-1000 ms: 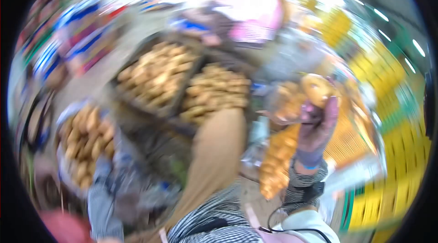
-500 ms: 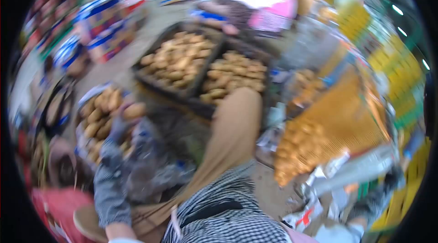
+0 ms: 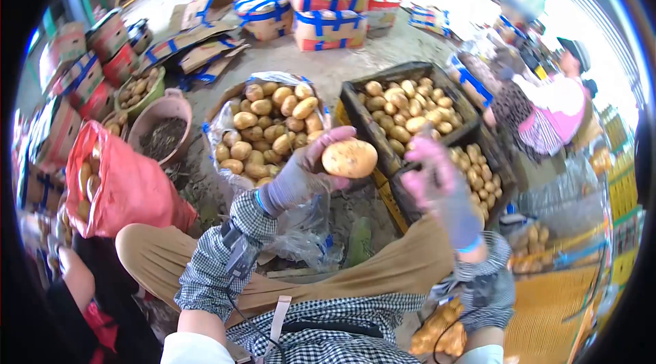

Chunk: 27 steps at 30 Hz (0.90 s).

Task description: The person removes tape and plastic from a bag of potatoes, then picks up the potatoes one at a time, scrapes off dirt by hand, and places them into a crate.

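My left hand (image 3: 301, 169), in a grey and pink glove, is closed around one large potato (image 3: 350, 158), held up in front of me. Behind it stands a round, plastic-lined container (image 3: 213, 133) of potatoes. My right hand (image 3: 443, 183), gloved alike and blurred by motion, hovers over the near side of two black crates (image 3: 403, 176). Its fingers look apart from the thumb, and no object shows in it. Potatoes (image 3: 410, 106) fill the farther crate, smaller ones (image 3: 476, 173) the nearer crate.
A red sack (image 3: 137, 186) of potatoes and a pink bucket (image 3: 167, 101) stand at left. Taped cartons (image 3: 331, 5) are stacked behind. Another person (image 3: 557, 101) sits at right. Orange mesh (image 3: 547, 302) lies low at right; clear plastic (image 3: 304, 238) lies by my legs.
The view has swung right-to-left. My left hand has come up from the lined container with a potato. My right hand has moved from the far lower right to above the crates.
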Tool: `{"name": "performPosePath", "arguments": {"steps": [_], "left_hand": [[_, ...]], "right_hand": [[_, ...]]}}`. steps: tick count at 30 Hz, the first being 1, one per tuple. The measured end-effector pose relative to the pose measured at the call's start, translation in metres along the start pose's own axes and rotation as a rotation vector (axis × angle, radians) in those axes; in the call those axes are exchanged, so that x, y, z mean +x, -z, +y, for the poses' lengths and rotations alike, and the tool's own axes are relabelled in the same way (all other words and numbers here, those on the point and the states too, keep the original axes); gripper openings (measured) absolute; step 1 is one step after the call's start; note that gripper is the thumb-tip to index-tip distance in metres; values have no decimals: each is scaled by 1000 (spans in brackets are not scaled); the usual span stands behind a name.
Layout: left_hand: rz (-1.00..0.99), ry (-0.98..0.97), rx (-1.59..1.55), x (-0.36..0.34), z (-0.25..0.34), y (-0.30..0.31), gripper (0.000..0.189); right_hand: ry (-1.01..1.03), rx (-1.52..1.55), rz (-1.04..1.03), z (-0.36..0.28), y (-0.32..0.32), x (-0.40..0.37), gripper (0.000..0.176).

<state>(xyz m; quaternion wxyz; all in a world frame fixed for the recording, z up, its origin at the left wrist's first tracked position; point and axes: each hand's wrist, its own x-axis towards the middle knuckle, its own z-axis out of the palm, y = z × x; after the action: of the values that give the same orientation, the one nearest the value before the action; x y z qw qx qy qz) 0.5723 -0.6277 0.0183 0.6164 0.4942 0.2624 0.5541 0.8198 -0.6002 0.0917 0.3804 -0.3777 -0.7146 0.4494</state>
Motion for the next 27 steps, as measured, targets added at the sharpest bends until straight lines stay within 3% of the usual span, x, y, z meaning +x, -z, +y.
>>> {"name": "performPosePath", "arguments": {"steps": [2,4,6,8,9,14,16,17,18,19,20,22,24,26,27], "left_hand": [[25,-21,88,-11,-4,4,89],[57,-35,20,-22,-7,9,87],[147,-39,4,-28,-15,15,84],[229,-41,-15,-32,-26,23,82],[252,5,37,-35,-32,26,79],[281,81,180,-34,-69,33,71],[313,98,214,-30,-85,37,68],[332,274,335,-26,-81,39,67],[350,448,455,-21,-78,43,65],[411,267,521,-22,-99,65,62],[500,346,638,-19,-101,86,61],[633,531,888,-10,-100,135,61],[675,645,1014,3,-114,174,62],[643,599,1509,20,-139,200,66],[633,598,1506,29,-152,210,66]], "right_hand": [[-319,355,-289,29,-35,22,55],[-337,477,-343,46,-65,32,64],[-281,489,-364,70,-79,42,66],[158,260,-231,107,-92,46,64],[213,219,-253,119,-91,47,63],[187,164,-248,141,-96,46,64],[-296,480,-191,148,-91,41,61],[-506,488,-101,141,-80,42,53],[-594,589,-37,152,-65,42,45],[-626,749,126,168,-47,43,37],[-616,1053,323,177,-25,49,36],[-362,1462,328,206,34,51,34],[-314,1374,430,236,82,43,38],[-357,1330,503,230,79,41,40],[-404,1377,484,229,70,42,39]]}}
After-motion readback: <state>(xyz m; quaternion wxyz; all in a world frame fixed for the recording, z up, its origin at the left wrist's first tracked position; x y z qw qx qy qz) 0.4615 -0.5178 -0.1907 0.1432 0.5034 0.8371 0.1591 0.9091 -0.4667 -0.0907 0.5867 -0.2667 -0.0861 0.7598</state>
